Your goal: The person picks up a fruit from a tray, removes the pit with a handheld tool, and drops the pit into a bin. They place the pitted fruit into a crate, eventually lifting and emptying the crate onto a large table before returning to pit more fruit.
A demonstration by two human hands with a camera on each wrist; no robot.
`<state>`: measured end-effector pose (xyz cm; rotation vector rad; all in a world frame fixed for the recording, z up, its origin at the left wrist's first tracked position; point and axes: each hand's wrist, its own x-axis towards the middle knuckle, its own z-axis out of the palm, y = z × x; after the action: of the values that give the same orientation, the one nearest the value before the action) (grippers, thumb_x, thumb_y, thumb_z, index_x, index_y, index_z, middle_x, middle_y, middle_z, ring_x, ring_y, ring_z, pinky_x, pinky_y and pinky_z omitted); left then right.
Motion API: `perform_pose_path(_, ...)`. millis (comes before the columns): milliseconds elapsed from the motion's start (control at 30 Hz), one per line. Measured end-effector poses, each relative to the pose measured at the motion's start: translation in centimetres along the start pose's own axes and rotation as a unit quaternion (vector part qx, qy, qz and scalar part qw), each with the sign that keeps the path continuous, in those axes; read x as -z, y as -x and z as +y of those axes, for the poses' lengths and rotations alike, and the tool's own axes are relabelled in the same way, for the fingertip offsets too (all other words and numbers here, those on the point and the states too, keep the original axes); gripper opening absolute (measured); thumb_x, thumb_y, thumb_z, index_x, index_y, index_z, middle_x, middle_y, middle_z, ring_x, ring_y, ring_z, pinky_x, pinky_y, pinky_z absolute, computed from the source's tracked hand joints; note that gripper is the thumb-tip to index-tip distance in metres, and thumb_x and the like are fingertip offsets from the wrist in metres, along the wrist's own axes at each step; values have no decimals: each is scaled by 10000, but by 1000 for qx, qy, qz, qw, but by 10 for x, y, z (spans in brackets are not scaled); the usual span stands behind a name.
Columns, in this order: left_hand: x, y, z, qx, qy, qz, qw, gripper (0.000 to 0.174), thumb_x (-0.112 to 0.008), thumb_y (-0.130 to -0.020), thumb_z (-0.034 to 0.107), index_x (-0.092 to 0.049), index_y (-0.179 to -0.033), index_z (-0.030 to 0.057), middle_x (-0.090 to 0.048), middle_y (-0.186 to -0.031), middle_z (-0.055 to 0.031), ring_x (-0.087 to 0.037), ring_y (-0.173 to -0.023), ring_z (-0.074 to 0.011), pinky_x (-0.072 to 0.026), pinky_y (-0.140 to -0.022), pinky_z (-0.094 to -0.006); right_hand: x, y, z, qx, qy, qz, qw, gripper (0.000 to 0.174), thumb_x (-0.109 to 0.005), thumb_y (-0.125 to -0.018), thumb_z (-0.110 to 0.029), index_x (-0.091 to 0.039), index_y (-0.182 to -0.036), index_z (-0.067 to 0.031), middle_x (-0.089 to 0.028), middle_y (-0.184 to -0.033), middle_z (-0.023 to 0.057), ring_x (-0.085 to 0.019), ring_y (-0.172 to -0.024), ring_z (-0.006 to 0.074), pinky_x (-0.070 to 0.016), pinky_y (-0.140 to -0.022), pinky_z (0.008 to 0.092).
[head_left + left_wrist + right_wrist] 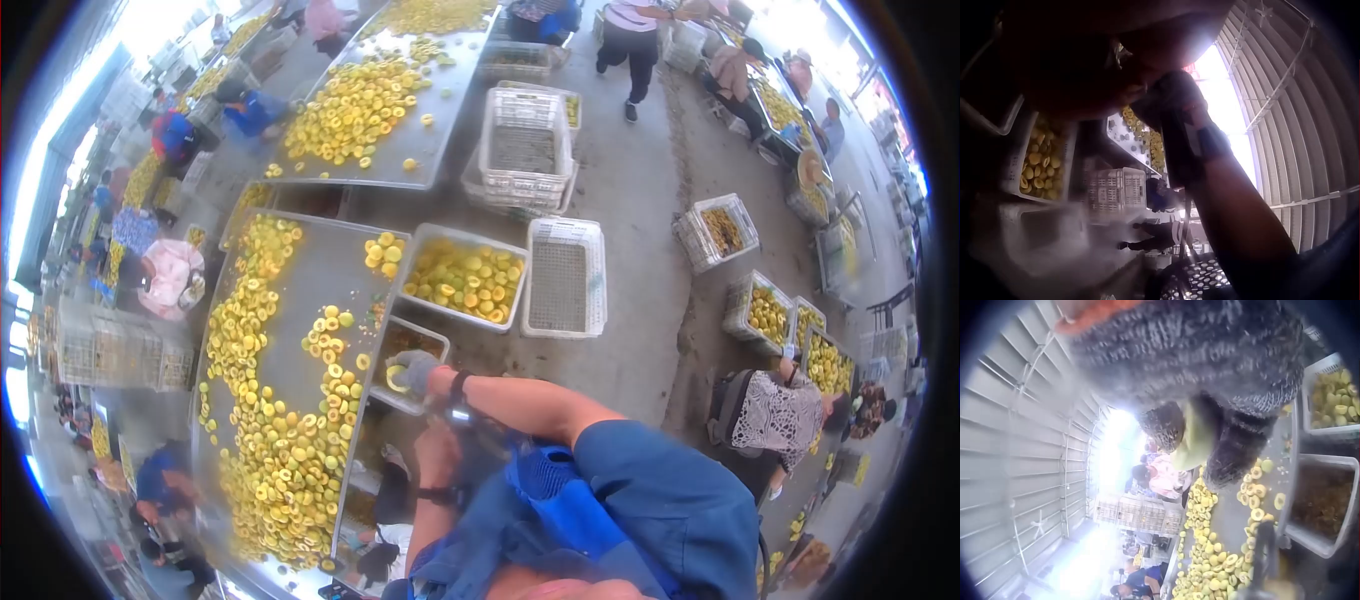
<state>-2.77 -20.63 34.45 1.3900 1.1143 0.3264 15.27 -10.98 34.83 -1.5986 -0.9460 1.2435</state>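
My right hand (416, 370), in a grey knitted glove, pinches a pale yellow-green piece of fruit (1199, 434) between thumb and fingers. It is above the right edge of a metal table (290, 350), over a crate with brownish contents (1322, 539). Just below it in the head view, my bare left hand (437, 452) is close to my body with its fingers curled. In the left wrist view that hand is a dark shape across the top. I cannot tell what it holds. Many cut yellow fruit halves (290, 450) cover much of the table.
Beyond my right hand stand a crate of yellow fruit (450, 314), a white crate (565, 332) and a stack of crates (525, 190). A second fruit-covered table (400, 178) lies ahead. Several people work around the hall, one (780, 415) beside crates at right.
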Motion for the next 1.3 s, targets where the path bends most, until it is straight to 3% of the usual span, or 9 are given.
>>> perform_pose_path(100, -36, 15, 8, 33, 40, 28, 998, 291, -590, -1033, 318, -589, -890, 65, -518, -652, -12, -480, -476, -126, -384, -400, -280, 30, 51, 49, 41, 89, 21, 995, 391, -752, -810, -256, -747, -1176, -119, -745, -1129, 168, -710, -1045, 338, -550, -919, 408)
perform_pose_path(167, -69, 42, 79, 174, 232, 58, 955, 270, -589, -1033, 304, -585, -906, 66, -510, -663, -8, -473, -484, -122, -387, -405, -278, 54, 83, 77, -34, 89, -52, 994, 393, -742, -818, -260, -746, -1183, -115, -735, -1162, 174, -702, -1074, 342, -549, -934, 415)
perform_pose_path(433, -84, 46, 104, 182, 148, -27, 972, 266, -558, -1032, 234, -602, -816, 84, -512, -627, 22, -480, -498, -96, -372, -437, -270, 77, 174, 140, -41, 120, 55, 990, 432, -733, -880, -280, -692, -1234, -35, -717, -1212, 183, -688, -1113, 342, -530, -955, 402)
perform_pose_path(533, -68, 28, 61, 6, -43, -108, 993, 238, -587, -1016, 207, -613, -821, 73, -527, -640, 14, -501, -520, -102, -394, -456, -282, 71, 189, 114, -118, 13, 65, 991, 424, -743, -885, -255, -680, -1241, -33, -713, -1209, 187, -695, -1095, 310, -532, -951, 390)
perform_pose_path(600, -68, 40, 69, -13, -57, -132, 990, 225, -605, -1011, 205, -620, -835, 66, -545, -662, 5, -520, -539, -109, -411, -471, -291, 54, 199, 112, -114, -102, 147, 977, 356, -728, -902, -217, -690, -1216, -55, -723, -1098, 122, -686, -994, 238, -548, -883, 369)
perform_pose_path(667, -78, 56, 97, 129, 67, -109, 983, 217, -618, -1011, 215, -628, -860, 59, -569, -692, -7, -540, -559, -116, -429, -486, -301, 39, 209, 106, -121, -190, 201, 953, 316, -720, -911, -172, -691, -1207, -64, -725, -1040, 82, -673, -932, 189, -556, -828, 349)
perform_pose_path(867, -108, 56, 80, 124, 8, -76, 989, 203, -617, -1022, 234, -634, -961, 41, -621, -790, -35, -588, -654, -126, -468, -558, -289, 68, 259, 59, -122, -372, 218, 894, 306, -709, -901, -61, -677, -1205, -55, -714, -1027, 62, -659, -887, 159, -560, -761, 325)
perform_pose_path(967, -149, 57, 91, 61, 41, -27, 997, 202, -610, -1018, 223, -618, -1032, 22, -635, -811, -44, -608, -581, -160, -495, -502, -288, 83, 251, 114, -68, -330, 234, 912, 293, -703, -901, -53, -678, -1193, -54, -713, -1025, 50, -656, -904, 151, -556, -790, 322)
perform_pose_path(1300, -359, 46, 113, 204, 230, -177, 935, 293, -529, -1061, 253, -621, -1217, 22, -681, -1098, -130, -668, -987, -239, -551, -863, -381, 284, 331, 156, -114, -446, 200, 865, 365, -743, -916, -144, -698, -1273, -80, -706, -1226, 54, -653, -1088, 160, -532, -942, 310)
